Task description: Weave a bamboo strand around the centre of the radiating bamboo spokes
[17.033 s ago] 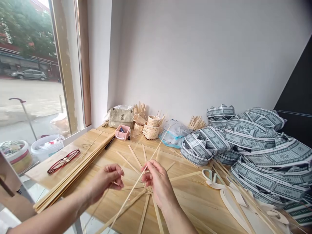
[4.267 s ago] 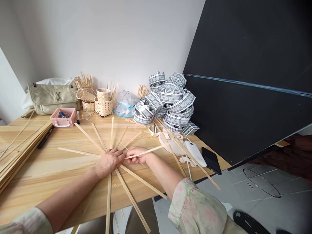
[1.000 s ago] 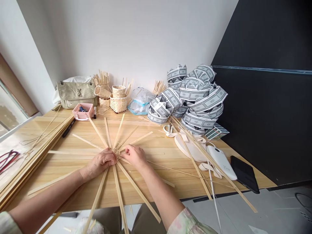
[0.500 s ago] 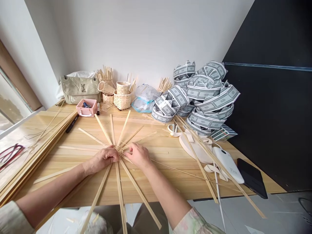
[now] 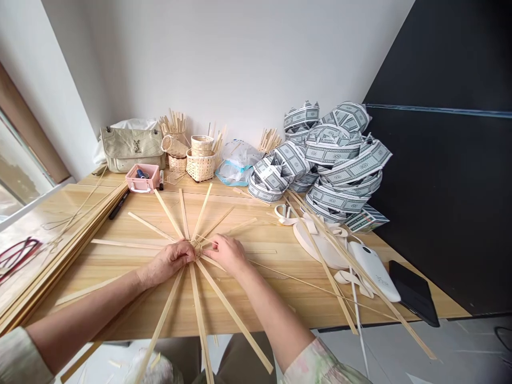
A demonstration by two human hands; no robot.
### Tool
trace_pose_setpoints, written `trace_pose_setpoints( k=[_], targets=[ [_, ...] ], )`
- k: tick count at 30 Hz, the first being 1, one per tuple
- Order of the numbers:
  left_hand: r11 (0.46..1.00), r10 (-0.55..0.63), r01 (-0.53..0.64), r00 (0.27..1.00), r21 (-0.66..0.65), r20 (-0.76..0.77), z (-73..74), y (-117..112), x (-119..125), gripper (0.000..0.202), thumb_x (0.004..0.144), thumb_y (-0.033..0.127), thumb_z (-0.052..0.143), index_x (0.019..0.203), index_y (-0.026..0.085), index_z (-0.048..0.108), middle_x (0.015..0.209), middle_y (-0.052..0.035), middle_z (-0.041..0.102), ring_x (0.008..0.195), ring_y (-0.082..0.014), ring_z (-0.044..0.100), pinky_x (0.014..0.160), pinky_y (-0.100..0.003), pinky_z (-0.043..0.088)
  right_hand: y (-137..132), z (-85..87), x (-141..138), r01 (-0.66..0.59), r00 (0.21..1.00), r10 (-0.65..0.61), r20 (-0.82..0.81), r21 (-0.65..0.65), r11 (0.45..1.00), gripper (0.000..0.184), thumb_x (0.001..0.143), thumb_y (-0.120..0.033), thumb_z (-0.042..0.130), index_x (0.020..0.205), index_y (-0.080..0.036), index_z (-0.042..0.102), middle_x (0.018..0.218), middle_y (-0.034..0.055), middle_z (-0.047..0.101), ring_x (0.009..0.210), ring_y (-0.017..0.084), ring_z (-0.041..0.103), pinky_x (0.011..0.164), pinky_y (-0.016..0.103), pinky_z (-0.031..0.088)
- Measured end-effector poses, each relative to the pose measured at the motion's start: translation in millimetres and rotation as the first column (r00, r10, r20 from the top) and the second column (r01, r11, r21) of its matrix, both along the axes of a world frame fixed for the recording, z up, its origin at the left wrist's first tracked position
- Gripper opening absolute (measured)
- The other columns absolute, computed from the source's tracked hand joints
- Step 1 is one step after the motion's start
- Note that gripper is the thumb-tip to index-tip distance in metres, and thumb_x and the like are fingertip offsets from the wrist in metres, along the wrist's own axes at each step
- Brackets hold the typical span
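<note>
Left hand, fingers curled, grips the strips at their crossing; just right of it, the right hand seems to pinch a thin strand. Should the left hand ease, the strips could skew.

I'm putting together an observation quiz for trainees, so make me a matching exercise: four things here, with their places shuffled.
1. left hand
2. pink box
3. black smartphone
4. red-framed eyeglasses

A. beside the white power bank
B. at the left edge of the picture
C. where the radiating flat strips meet
D. just in front of the beige handbag

Pairs: 1-C, 2-D, 3-A, 4-B
</note>
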State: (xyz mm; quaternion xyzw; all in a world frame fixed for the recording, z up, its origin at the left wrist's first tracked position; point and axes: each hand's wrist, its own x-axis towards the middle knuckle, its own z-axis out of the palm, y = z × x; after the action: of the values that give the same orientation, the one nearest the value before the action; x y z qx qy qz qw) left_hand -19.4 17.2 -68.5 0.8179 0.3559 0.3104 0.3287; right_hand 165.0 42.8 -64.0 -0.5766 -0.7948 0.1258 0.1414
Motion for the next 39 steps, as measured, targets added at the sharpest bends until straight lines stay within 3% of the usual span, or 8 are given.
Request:
trace_pose_setpoints(
  k=[4,8,14,19,22,26,39],
  targets=[
    [0.994,-0.022,0.031,0.996,0.107,-0.089,1.2,3,14,0.022,0.084,0.023,0.034,0.068,0.016,0.049,0.071,-0.0031,0.055,0.073,-0.0140,0.050,0.070,-0.026,0.041,6,2.6,11,0.015,0.999,-0.014,0.040,-0.037,0.999,0.031,0.064,-0.050,0.057,0.066,-0.020,0.053,0.066,-0.0025,0.059,0.061,0.010,0.049,0.049,0.021,0.022],
    [0.975,0.028,0.011,0.985,0.222,-0.170,-4.6,7,24,0.020,0.084,0.020,0.035,0.069,0.017,0.048,0.068,-0.0013,0.054,0.070,-0.0132,0.049,0.072,-0.027,0.040,9,4.6,20,-0.010,0.999,0.011,0.040,-0.032,0.999,0.027,0.066,-0.047,0.058,0.069,-0.020,0.055,0.070,-0.0018,0.060,0.064,0.011,0.051,0.050,0.021,0.024],
    [0.932,0.084,-0.004,0.975,0.363,-0.206,-9.1,9,29,0.014,0.079,0.014,0.041,0.067,0.017,0.047,0.066,-0.0013,0.052,0.068,-0.0133,0.047,0.063,-0.024,0.040,9,7.3,19,-0.010,0.998,0.011,0.055,-0.029,1.000,0.029,0.066,-0.048,0.058,0.068,-0.019,0.054,0.070,-0.0019,0.061,0.064,0.011,0.052,0.049,0.021,0.024],
    [0.890,0.077,0.063,0.955,0.451,-0.286,-4.9,11,28,0.018,0.084,0.019,0.040,0.069,0.017,0.050,0.072,-0.0026,0.053,0.073,-0.0140,0.047,0.067,-0.024,0.040,7,3.6,20,-0.009,0.999,0.009,0.050,0.006,1.000,0.030,0.067,-0.049,0.057,0.070,-0.020,0.054,0.072,-0.0021,0.061,0.065,0.011,0.053,0.051,0.022,0.025],
    [0.887,0.055,0.088,0.955,0.454,-0.293,-6.1,13,25,0.023,0.085,0.020,0.038,0.065,0.017,0.050,0.071,-0.0024,0.053,0.071,-0.0136,0.046,0.066,-0.023,0.040,6,2.5,21,0.001,0.998,-0.002,0.060,0.013,1.000,0.031,0.066,-0.050,0.056,0.072,-0.020,0.054,0.073,-0.0019,0.061,0.067,0.011,0.053,0.052,0.022,0.026],
    [0.913,0.084,0.029,0.963,0.407,-0.258,-8.5,12,24,0.027,0.084,0.017,0.036,0.060,0.016,0.047,0.067,-0.0022,0.052,0.068,-0.0133,0.046,0.062,-0.023,0.040,4,4.1,21,-0.001,0.998,0.000,0.068,0.015,1.000,0.030,0.067,-0.049,0.057,0.073,-0.020,0.053,0.073,-0.0019,0.061,0.067,0.011,0.054,0.053,0.021,0.028],
    [0.965,0.100,-0.044,0.973,0.259,-0.207,-7.7,11,27,0.019,0.076,0.006,0.036,0.062,0.018,0.043,0.066,-0.0004,0.052,0.068,-0.0129,0.048,0.067,-0.024,0.040,1,4.1,18,0.024,0.991,-0.029,0.132,0.039,0.999,0.032,0.070,-0.050,0.052,0.078,-0.019,0.053,0.080,0.0012,0.061,0.074,0.014,0.056,0.057,0.023,0.033]
  ],
)
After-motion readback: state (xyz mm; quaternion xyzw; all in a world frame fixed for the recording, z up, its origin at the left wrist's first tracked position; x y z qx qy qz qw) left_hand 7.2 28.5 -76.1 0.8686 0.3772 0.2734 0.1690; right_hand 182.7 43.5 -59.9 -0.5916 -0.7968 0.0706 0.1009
